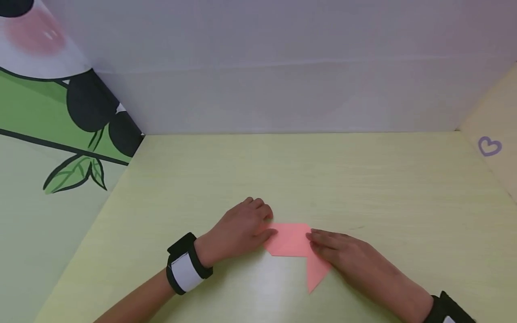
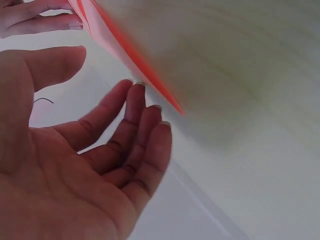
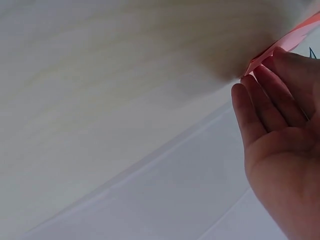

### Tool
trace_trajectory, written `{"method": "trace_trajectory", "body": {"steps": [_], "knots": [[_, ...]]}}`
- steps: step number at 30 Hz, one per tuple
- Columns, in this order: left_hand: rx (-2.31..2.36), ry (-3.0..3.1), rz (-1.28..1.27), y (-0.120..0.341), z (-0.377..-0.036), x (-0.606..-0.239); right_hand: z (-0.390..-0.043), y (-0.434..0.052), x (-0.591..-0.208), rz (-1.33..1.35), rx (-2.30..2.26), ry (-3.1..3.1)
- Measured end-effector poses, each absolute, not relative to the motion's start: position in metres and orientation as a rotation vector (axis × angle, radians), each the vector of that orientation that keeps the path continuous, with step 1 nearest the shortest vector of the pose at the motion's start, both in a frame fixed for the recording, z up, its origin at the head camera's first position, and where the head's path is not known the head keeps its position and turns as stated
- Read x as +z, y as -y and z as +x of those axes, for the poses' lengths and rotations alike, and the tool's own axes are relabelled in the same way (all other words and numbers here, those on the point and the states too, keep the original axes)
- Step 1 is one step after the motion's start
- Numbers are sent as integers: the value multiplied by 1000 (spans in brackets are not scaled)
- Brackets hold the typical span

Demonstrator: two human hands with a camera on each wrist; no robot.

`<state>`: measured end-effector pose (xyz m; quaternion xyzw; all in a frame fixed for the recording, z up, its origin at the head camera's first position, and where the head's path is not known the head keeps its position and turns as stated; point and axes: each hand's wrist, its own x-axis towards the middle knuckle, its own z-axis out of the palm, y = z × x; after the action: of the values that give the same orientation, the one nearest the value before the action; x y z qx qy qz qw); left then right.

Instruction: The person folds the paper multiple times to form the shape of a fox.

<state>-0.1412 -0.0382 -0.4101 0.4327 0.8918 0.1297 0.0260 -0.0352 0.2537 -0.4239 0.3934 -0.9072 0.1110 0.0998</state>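
Observation:
A folded piece of pink paper [image 1: 288, 240] lies on the table, with a wide upper part and a pointed flap hanging toward the near side on its right. At its left end is my left hand [image 1: 242, 229], the thumb over the paper's edge and the fingers loosely bent. The left wrist view shows a gap between the thumb and fingers of that hand [image 2: 95, 150], the fingertips close to the paper's edge [image 2: 135, 60]. My right hand [image 1: 347, 251] rests on the right side, its nearly straight fingers touching the paper. Its fingertips also meet the paper [image 3: 285, 42] in the right wrist view.
The pale wooden table [image 1: 323, 179] meets a whitish back wall [image 1: 282, 98]. A cartoon-printed panel [image 1: 48, 103] stands at the left, and a panel with a purple heart [image 1: 478, 146] at the right. Black bands circle both wrists.

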Motion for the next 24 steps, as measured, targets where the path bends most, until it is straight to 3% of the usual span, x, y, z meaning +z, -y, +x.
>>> {"method": "trace_trajectory", "body": {"steps": [12, 24], "knots": [[508, -2846, 1079, 43, -137, -418, -32, -254, -427, 1135, 393, 2665], [850, -2796, 1134, 40, -129, -404, -33, -251, -425, 1112, 347, 2740]]}}
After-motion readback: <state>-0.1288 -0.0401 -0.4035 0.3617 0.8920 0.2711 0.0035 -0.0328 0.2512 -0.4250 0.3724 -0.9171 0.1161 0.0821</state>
